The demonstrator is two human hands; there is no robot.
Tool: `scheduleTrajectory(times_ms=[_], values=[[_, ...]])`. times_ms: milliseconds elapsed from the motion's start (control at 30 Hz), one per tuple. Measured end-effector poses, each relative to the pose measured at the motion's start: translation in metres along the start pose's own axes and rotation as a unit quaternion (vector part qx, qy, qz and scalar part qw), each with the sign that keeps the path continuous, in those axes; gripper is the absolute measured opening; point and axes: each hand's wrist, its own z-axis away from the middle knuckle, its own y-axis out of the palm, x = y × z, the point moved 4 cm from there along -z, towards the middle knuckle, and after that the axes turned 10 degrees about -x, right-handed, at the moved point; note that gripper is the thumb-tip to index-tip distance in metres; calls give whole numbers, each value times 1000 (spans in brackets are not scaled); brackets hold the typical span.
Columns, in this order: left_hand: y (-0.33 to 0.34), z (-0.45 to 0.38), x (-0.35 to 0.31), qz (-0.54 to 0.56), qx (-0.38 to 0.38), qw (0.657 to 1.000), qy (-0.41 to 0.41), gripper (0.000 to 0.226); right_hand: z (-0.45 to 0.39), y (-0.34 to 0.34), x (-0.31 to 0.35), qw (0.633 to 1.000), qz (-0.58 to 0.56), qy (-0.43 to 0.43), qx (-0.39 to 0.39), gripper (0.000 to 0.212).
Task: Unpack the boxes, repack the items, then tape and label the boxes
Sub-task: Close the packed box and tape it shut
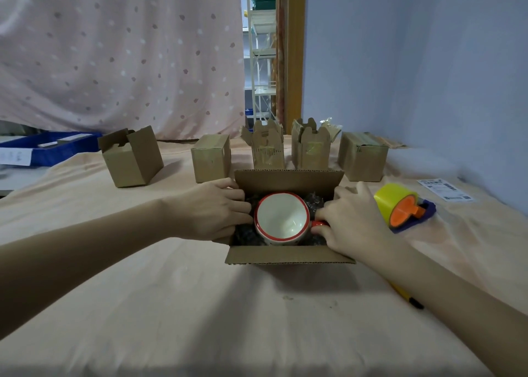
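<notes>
One open box (288, 180) holds one mug (281, 218); left hand (211, 209) at 9 o'clock, fingers curled into the box, grasp indiscernible; right hand (353, 222) at 3 o'clock pinches the mug's handle. Five small boxes (211, 159) at 12 o'clock.

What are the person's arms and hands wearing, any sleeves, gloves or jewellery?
Nothing shows on them. Both forearms are bare for their whole visible length, with no sleeve edge in view. The left hand and right hand have no gloves, and no rings, watch or bracelet can be seen at the fingers or wrists.
</notes>
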Motion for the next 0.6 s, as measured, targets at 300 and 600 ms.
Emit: scheduleTrajectory(times_ms=[300,600], values=[[6,1,1,23,62,998,-22,30,-1,-1,2,1000,18,4,10,33],[11,1,-14,32,59,997,-27,35,-2,2,6,1000,19,21,1,32]])
